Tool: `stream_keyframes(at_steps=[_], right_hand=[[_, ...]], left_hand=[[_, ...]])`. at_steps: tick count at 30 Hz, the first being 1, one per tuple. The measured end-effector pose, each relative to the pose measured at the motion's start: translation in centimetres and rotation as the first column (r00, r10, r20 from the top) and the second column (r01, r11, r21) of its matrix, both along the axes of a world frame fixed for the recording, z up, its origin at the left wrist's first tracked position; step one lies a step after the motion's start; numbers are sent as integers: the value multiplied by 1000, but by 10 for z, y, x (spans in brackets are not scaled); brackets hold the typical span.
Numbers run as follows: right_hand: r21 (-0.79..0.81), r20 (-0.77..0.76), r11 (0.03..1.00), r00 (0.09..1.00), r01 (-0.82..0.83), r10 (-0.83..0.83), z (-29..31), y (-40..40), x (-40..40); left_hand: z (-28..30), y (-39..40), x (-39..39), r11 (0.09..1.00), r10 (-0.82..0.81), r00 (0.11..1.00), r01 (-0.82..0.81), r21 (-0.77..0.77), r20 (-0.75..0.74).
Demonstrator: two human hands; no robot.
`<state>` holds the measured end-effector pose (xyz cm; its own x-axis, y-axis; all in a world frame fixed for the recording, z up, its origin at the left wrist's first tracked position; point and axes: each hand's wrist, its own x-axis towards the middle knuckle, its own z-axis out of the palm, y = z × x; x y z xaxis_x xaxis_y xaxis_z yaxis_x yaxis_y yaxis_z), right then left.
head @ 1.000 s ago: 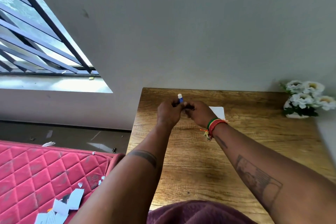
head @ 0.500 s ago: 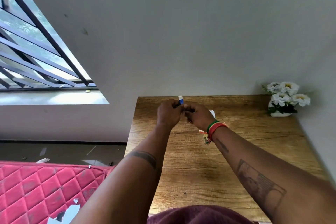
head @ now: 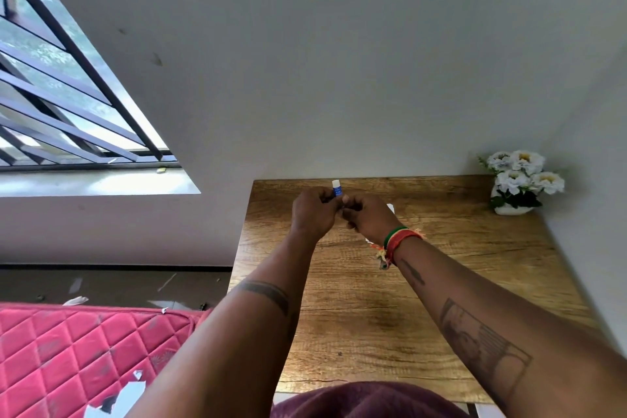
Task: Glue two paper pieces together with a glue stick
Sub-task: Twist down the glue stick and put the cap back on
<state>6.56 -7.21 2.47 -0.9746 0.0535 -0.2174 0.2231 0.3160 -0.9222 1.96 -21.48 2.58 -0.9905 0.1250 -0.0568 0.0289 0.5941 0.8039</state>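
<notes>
A small blue glue stick (head: pixel 336 189) with a white end pokes up between my two hands over the far part of the wooden table (head: pixel 373 316). My left hand (head: pixel 314 212) is closed around its body. My right hand (head: pixel 368 217) is pinched against it from the right; what its fingertips hold is hidden. White paper (head: pixel 391 207) lies on the table behind my right hand, mostly covered; only a corner and a sliver by the wrist show.
A white pot of white flowers (head: pixel 520 181) stands in the table's far right corner against the wall. Left of the table is a pink quilted mattress (head: pixel 68 360) with paper scraps, and a barred window (head: pixel 61 105) above it.
The camera has tilted up and shifted, so more wall shows and the flowers sit further left. Both hands stay together on the glue stick in nearly the same place.
</notes>
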Motion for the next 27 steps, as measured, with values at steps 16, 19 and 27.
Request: stream_keyframes(at_steps=[16, 19, 27], right_hand=[[-10, -10, 1000, 1000, -4, 4, -3, -10, -8], [-24, 5, 1000, 1000, -4, 4, -4, -11, -10], [31, 41, 1000, 999, -1, 0, -7, -12, -21]], left_hand=[[-3, -10, -4, 999, 40, 999, -40, 1, 22], [-5, -11, -7, 998, 54, 998, -54, 13, 33], [-13, -14, -15, 999, 41, 998, -42, 16, 38]])
